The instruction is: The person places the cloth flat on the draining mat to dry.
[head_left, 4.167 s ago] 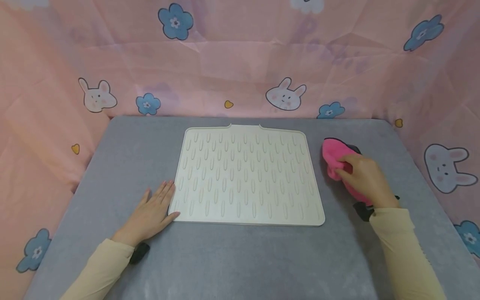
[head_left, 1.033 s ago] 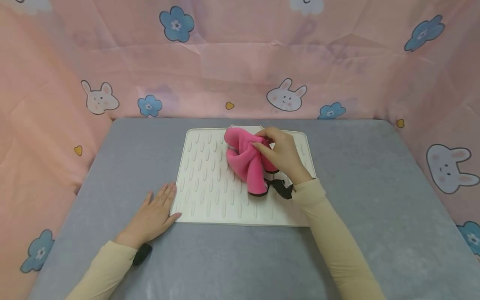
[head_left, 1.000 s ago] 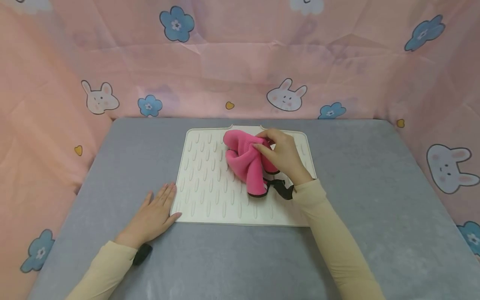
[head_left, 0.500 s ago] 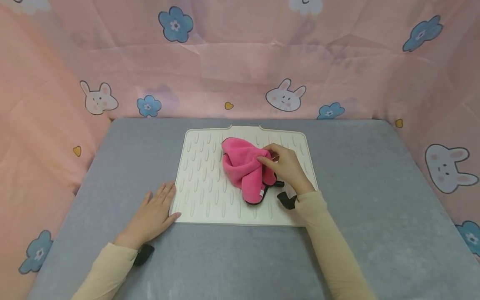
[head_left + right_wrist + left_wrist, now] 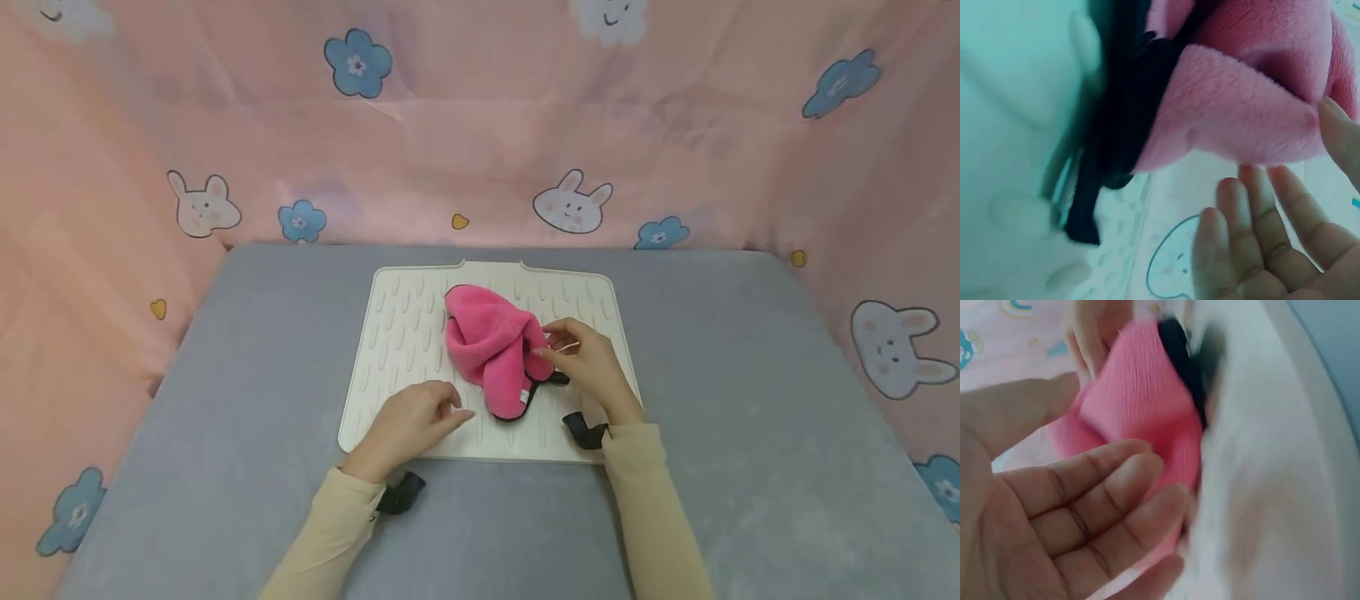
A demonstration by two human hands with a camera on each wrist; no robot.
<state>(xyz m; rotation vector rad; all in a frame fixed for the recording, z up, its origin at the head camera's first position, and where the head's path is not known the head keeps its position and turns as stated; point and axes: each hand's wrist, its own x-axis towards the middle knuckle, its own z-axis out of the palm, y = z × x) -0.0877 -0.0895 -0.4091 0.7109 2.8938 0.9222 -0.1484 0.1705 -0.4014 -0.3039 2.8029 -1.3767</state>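
Peach drapes (image 5: 465, 137) printed with white rabbits (image 5: 573, 204) and blue flowers (image 5: 358, 63) closed off the back and both sides of a grey tabletop (image 5: 765, 417). On it lay a white mat (image 5: 397, 342) covered in oblong bumps, a raised section midway along its far edge. Two cream sleeves (image 5: 652, 517) came in from the near side. Crumpled on the middle of the mat was a pink fleece (image 5: 483, 329) edged in black. Both hands were near it: the left hand (image 5: 408, 423) held nothing, its fingers loosely bent and apart from the thumb, over the mat's near left part; the right hand (image 5: 592, 367) stood wide, its thumb touching the fleece's right side and its fingertips at the fabric's edge. Black wrist pieces (image 5: 401, 493) showed below the hands. Smallest were a black strap (image 5: 557, 379) by the fleece and its white tag (image 5: 524, 397)
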